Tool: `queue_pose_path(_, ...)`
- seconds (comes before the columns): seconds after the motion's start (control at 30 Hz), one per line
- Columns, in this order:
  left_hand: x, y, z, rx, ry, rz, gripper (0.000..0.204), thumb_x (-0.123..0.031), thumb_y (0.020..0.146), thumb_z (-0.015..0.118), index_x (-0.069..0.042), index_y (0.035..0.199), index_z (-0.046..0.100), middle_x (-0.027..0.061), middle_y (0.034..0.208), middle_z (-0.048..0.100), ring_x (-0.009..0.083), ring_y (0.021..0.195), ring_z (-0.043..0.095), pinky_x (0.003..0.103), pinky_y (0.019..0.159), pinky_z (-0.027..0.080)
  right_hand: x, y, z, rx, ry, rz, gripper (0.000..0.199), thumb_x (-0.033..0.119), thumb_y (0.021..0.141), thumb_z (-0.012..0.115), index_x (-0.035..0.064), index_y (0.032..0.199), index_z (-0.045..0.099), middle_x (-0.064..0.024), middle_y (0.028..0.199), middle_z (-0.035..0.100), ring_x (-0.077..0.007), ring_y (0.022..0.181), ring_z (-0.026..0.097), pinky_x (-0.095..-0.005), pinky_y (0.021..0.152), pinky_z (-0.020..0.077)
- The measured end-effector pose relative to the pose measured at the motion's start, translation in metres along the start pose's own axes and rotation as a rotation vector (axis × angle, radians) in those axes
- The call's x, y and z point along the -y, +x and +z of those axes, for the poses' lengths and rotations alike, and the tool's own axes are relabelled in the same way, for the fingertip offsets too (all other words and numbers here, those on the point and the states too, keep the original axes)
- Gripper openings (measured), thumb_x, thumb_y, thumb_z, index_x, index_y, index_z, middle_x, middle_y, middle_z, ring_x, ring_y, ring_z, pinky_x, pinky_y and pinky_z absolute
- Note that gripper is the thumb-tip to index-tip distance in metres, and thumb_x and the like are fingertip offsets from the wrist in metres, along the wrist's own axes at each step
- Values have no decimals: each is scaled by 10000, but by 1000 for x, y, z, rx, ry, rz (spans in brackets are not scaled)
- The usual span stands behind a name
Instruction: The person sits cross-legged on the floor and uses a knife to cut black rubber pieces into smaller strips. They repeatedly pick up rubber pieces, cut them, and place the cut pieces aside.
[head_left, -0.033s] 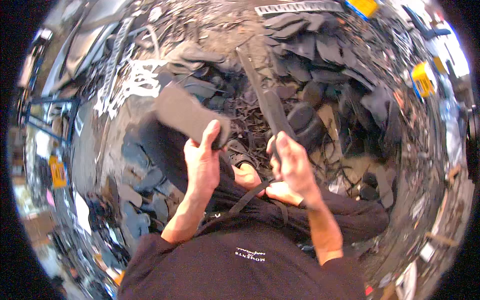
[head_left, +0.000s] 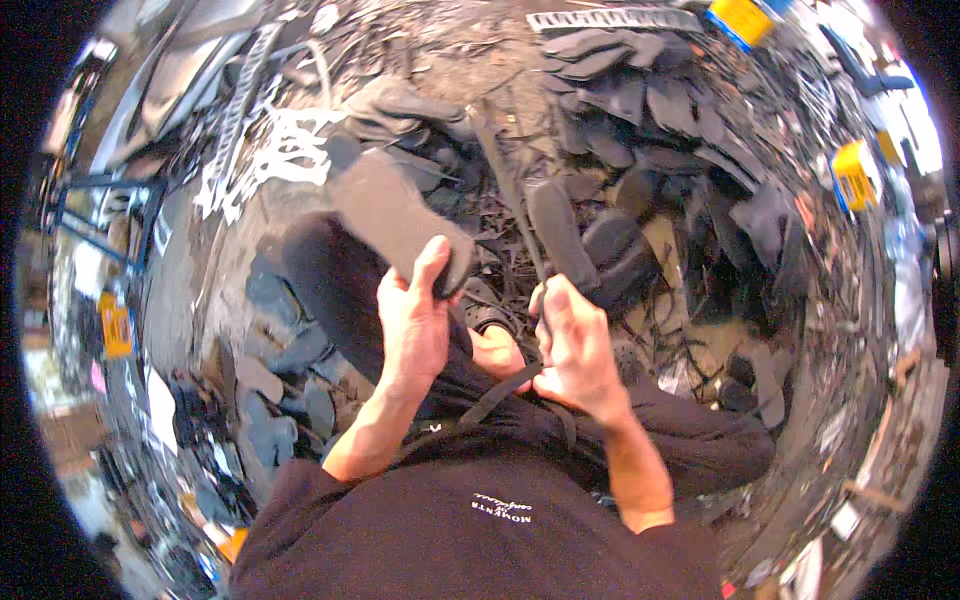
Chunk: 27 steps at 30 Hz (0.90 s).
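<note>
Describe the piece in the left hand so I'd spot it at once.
Start at the dark shirt at bottom middle, then follow the left forearm up to the left hand. Its thumb lies on the near end of a flat, greyish-brown, sole-shaped piece slanting up and leftward. Unlike the darker pieces heaped at upper right, this one is held up.

The left hand (head_left: 412,315) and the right hand (head_left: 575,345) sit side by side before the torso (head_left: 450,540). A sole-shaped piece (head_left: 390,205) reaches forward and leftward from the left one, a long tool (head_left: 507,180) forward from the right. Scraps (head_left: 495,245) lie between these two (just beyond the foot (head_left: 497,350)). Ahead on the right spreads a sole heap (head_left: 665,105); ahead on the left, a smaller pile (head_left: 400,105), with lattice offcuts (head_left: 285,170) to its left.
</note>
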<state>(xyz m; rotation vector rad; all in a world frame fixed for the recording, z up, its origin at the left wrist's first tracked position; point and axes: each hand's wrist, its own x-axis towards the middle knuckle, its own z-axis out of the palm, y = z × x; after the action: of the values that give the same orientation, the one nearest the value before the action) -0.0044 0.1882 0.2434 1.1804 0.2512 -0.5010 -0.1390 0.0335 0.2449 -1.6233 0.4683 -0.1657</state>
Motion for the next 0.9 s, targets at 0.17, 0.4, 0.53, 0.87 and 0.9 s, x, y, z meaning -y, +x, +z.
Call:
queue_pose_path(0.17, -3, -9, 1, 12, -175, -4, 223, -356, 1033, 745, -174, 1154, 699, -64, 1022, 739, 46, 872, 690, 237, 711, 559, -2, -25, 50, -126, -246, -146, 414, 382, 1156, 457, 12, 1023, 587, -144, 671, 562, -259, 574, 579, -399, 575, 446)
queue_pose_path(0.4, -1, -12, -20, -13, -203, -66, 249, -300, 1028, 747, -124, 1196, 697, -25, 1117, 765, 93, 940, 722, 306, 803, 587, -23, -49, 32, -23, -381, -120, 408, 385, 1143, 458, 34, 998, 608, -142, 682, 652, -316, 604, 644, -408, 599, 461)
queue_pose_path(0.53, 6, -24, -37, 15, -190, -58, 299, -233, 1012, 760, -50, 1234, 679, 48, 1152, 764, 174, 1017, 742, 369, 904, 607, 7, -23, 35, 141, -298, 65, 456, 445, 1131, 489, 17, 1112, 645, -220, 865, 722, -407, 833, 725, -456, 737, 541)
queue_pose_path(0.87, 6, -37, -44, 73, -208, -120, 329, -157, 991, 777, -12, 1264, 662, 86, 1178, 754, 205, 1044, 742, 397, 984, 595, -42, 67, 97, 73, -185, -47, 652, 501, 1099, 552, -102, 1336, 633, -345, 1004, 719, -497, 979, 732, -528, 781, 565)
queue_pose_path(0.9, 5, -41, -35, 80, -209, -129, 330, -155, 991, 777, -12, 1265, 662, 85, 1178, 753, 203, 1043, 741, 396, 982, 596, -51, 79, 99, 11, -203, -174, 645, 496, 1098, 557, -101, 1327, 638, -349, 992, 712, -502, 969, 726, -531, 766, 564)
